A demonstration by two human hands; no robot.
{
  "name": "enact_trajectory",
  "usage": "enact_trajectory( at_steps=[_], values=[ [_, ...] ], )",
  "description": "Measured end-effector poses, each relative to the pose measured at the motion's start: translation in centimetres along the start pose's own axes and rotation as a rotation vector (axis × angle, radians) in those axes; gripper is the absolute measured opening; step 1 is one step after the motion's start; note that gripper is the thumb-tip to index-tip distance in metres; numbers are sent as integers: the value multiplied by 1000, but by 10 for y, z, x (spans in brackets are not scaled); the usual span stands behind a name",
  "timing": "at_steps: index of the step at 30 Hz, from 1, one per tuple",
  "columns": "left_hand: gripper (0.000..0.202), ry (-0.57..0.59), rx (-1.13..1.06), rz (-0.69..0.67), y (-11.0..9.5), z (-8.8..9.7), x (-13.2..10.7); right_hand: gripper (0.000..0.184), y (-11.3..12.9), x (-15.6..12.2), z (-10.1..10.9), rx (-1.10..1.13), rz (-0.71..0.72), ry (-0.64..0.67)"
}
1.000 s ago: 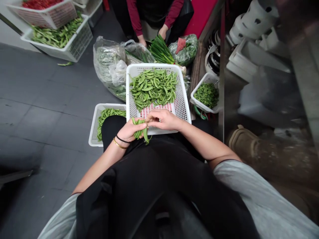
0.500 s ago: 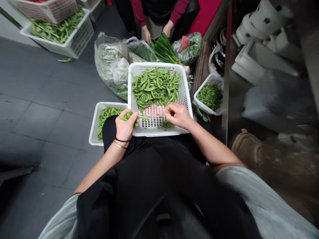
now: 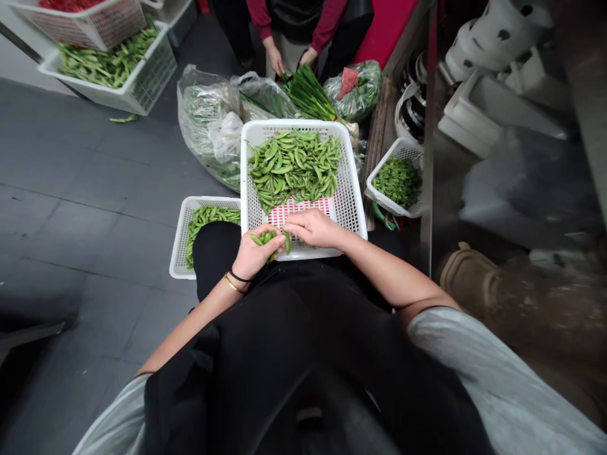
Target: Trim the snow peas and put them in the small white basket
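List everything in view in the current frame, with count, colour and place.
Middle basket: 1, white, centre
Pea pods: many, green, heaped in the middle basket
Side basket: 1, white, left of it, holding green pods
Third basket: 1, white, right of it, holding leafy greens
Stacked baskets: at least 2, white, upper left, with red produce above, green vegetables below
Plastic bags: several, clear, beyond the middle basket
Co-worker's hands: 2, maroon-sleeved, top centre
Long-leaved bunch: 1, green, near those hands
Tubs: several, whitish, right
Tiled floor: 1, dark grey, left
Apron: 1, black, lower centre
Left hand: 1, black-and-gold wristbands, holding pea pods
Right hand: 1, bare, close beside it
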State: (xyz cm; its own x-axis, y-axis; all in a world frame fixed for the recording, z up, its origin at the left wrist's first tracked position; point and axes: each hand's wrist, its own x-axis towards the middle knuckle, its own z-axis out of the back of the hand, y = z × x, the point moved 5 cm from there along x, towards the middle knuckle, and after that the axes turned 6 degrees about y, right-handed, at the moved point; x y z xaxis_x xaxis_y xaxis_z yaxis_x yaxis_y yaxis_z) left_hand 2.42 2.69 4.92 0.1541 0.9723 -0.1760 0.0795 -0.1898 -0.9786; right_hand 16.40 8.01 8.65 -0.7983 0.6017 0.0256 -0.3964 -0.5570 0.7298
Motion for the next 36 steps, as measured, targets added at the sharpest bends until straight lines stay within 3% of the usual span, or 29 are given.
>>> enact_trajectory(
  at_steps=[2, 5, 9, 11, 13, 16, 20, 23, 26, 29, 32, 36],
  values=[
    [24, 52, -49, 23, 2, -8, 1, 34, 3, 1, -5, -38, 33, 35],
    [27, 20, -33, -14, 1, -7, 6, 33, 2, 0, -12, -63, 33, 26],
    [24, -214, -93, -90, 3, 20, 12, 37, -21, -10, -10, -89, -35, 71],
    [25, -330, -202, -114, 4, 37, 14, 37, -42, -17, -9, -126, -138, 195],
    [27, -356, -290, -111, 5, 46, 16, 26, -67, -21, -13, -202, -305, 374],
    [26, -226, -438, -10, 9, 41, 21, 44, -90, -4, -22, -344, -475, 492],
    [24, -22, -579, 180, 17, 27, 22, 45, -101, 53, -39, -420, -591, 323],
    [28, 30, -550, 238, 19, 27, 19, 38, -108, 83, -55, -400, -658, 288],
    [26, 8, -488, 272, 24, 32, 16, 31, -108, 84, -55, -360, -599, 218],
    [30, -64, -448, 304, 33, 31, 16, 32, -93, 61, -46, -166, -461, 194],
    [33, -115, -402, 295, 38, 23, 19, 33, -62, 28, -37, 41, -300, 202],
    [30, -2, -400, 240, 27, 6, 18, 29, -10, -5, -33, -149, -15, 181]
  ],
)
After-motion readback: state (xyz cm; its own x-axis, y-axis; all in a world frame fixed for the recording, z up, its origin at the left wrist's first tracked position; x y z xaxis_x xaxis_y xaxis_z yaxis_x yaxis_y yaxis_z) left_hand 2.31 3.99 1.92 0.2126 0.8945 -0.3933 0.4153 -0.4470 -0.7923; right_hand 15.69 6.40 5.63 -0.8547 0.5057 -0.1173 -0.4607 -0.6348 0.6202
